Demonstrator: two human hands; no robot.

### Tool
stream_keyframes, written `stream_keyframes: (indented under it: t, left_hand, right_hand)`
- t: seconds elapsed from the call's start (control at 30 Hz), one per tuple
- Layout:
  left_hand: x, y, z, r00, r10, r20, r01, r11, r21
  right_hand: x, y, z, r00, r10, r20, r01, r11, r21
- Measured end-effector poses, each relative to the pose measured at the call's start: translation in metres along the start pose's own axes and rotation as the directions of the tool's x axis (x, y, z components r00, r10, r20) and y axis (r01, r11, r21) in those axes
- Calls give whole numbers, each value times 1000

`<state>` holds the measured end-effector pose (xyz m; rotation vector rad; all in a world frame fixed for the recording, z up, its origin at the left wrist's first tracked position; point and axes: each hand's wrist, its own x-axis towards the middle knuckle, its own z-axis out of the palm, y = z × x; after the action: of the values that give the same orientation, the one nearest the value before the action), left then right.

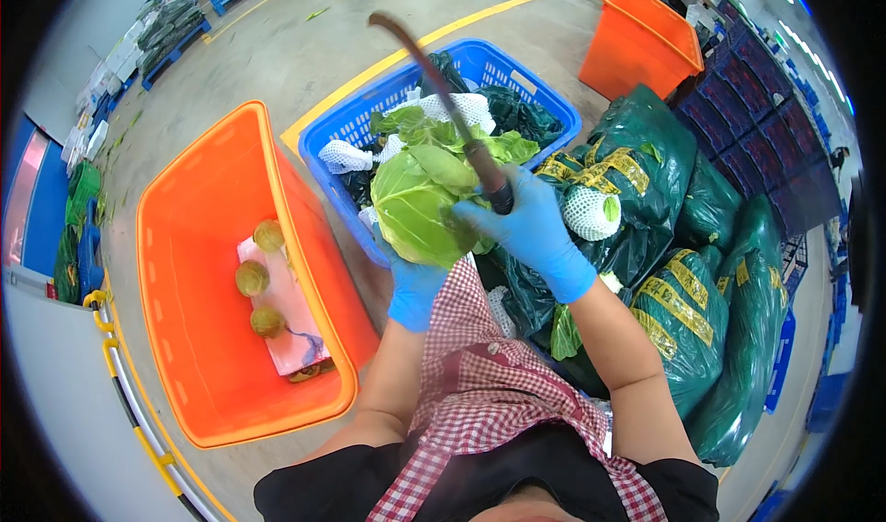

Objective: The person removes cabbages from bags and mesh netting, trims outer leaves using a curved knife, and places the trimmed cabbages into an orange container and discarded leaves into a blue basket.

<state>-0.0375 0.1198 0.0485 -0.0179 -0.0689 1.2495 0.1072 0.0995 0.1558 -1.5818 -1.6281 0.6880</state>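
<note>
My left hand (415, 291), in a blue glove, is closed around the underside of a green cabbage (415, 199). In my blue-gloved right hand (540, 236) is the dark handle of a long knife (449, 107). Its brownish, curved blade points up and away to the left, over the cabbage's loose outer leaves. The fingers of my right hand are close to the cabbage's right side; whether they touch it I cannot tell. Beneath the cabbage stands a blue plastic basket (346, 127), holding white foam net sleeves (343, 157), dark green plastic bags and leaves.
An orange bin (198, 337) at left holds several round yellow-green items (253, 277) along a pink piece. Stuffed green bags (683, 305) with yellow tape crowd the right, beside a net-sleeved vegetable (592, 214). Farther off are another orange bin (637, 47) and stacked dark crates (757, 107).
</note>
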Motion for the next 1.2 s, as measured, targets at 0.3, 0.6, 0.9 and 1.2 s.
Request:
stream_keyframes:
  t: [0.3, 0.6, 0.9, 1.2]
  left_hand:
    - [-2, 18, -20, 995, -25, -101, 32, 997, 68]
    - [-3, 23, -20, 974, -155, -163, 127, 977, -174]
    - [3, 41, -37, 986, -57, -154, 52, 998, -37]
    - [-7, 43, -34, 988, -70, -141, 51, 990, -135]
  right_hand:
    - [35, 7, 2, 988, -150, 48, 151, 988, -30]
    - [93, 10, -4, 960, 243, 141, -264, 951, 161]
    - [69, -11, 33, 960, -35, 277, 7, 995, 102]
    - [155, 22, 19, 966, 145, 213, -195, 952, 238]
